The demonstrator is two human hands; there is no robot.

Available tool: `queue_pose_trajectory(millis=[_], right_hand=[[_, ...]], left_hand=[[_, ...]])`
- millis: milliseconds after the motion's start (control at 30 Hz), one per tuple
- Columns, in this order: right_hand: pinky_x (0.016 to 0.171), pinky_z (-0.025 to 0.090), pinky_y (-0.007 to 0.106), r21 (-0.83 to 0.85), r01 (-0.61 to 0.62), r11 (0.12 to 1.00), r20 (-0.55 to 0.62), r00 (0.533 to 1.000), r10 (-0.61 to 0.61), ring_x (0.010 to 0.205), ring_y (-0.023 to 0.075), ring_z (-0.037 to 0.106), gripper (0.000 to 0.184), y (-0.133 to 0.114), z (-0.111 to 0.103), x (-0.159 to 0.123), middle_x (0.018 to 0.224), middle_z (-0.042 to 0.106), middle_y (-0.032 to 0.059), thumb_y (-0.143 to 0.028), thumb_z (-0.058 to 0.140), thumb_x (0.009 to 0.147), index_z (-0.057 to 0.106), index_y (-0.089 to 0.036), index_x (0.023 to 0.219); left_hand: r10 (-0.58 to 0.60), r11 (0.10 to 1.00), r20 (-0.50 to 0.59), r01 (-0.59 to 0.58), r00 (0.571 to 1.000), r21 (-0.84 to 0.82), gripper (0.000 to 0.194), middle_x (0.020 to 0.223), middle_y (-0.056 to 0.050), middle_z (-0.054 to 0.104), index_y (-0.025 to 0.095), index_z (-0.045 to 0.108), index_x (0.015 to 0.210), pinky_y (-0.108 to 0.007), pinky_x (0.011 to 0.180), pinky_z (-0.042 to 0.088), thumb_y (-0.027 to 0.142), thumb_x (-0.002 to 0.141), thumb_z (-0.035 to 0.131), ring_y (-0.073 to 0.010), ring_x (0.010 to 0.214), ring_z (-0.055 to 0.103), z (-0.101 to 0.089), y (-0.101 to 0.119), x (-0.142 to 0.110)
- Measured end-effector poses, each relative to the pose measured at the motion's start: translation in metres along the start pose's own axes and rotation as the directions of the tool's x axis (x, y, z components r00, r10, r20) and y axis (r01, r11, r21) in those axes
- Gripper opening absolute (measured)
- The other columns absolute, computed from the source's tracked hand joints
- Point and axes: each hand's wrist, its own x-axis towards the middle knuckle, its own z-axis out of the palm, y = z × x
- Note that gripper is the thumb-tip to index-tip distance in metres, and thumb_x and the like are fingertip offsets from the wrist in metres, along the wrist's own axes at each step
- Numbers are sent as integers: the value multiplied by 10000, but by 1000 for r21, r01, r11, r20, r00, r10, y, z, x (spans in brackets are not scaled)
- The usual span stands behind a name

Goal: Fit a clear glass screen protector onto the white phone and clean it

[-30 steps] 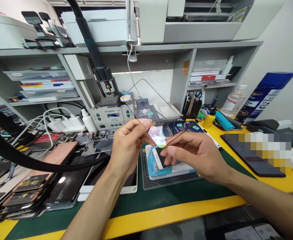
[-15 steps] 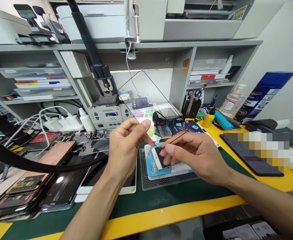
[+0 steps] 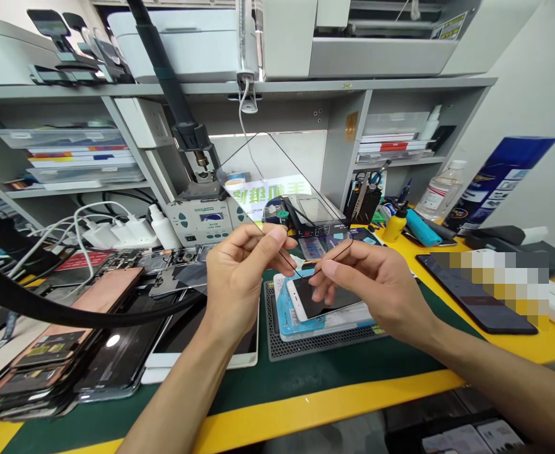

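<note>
Between my hands stands a clear screen protector (image 3: 284,189) with a thin black border, its surface reflecting green lettering. My left hand (image 3: 234,271) pinches its lower left edge between thumb and fingers. My right hand (image 3: 376,277) is closed on the lower right edge, with the other fingers curled beneath. Below them lies a white-framed phone (image 3: 299,301) with a dark screen, partly covered by my right hand. It rests on a blue and white packet (image 3: 289,325), which sits on a dark perforated pad (image 3: 277,351).
Phone parts and housings (image 3: 111,290) are stacked at the left, beside a white tablet (image 3: 249,358). A dark phone (image 3: 476,296) lies at the right, with a yellow bottle (image 3: 395,226) behind it. A black cable (image 3: 93,315) arcs across the left side.
The screen protector has tilted slightly, so its reflection now shows different green lettering. Its top corner has shifted a little left, and my right fingers have moved slightly away from my left.
</note>
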Motion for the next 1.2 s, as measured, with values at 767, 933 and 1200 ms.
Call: queue_pose_trajectory(millis=[767, 933, 1200], right_hand=[[530, 553, 271, -28, -33, 999, 13, 999, 34, 576, 175, 676, 243, 1, 1, 0, 666, 724, 60, -405, 704, 878, 686, -163, 865], [533, 555, 261, -42, -34, 999, -8, 999, 34, 549, 162, 659, 246, 3, 2, -1, 648, 720, 57, -412, 722, 865, 690, -169, 851], [552, 552, 261, -114, -44, 992, -31, 999, 41, 563, 166, 651, 275, 6, 0, -3, 660, 715, 58, -449, 720, 858, 695, -175, 861]], left_hand=[[-85, 996, 55, 86, 995, -7, 189, 780, -39, 732, 165, 711, 850, -295, 564, 550, 351, 872, 683, -139, 541, 631, 0, 2, 0], [-37, 998, 8, 37, 999, 48, 218, 799, -33, 729, 165, 704, 839, -274, 568, 548, 381, 863, 695, -128, 565, 635, 0, 1, 0], [4, 999, -33, -5, 999, -50, 196, 670, 10, 647, 163, 624, 907, -262, 545, 530, 292, 826, 748, -115, 542, 598, -2, 0, 3]])
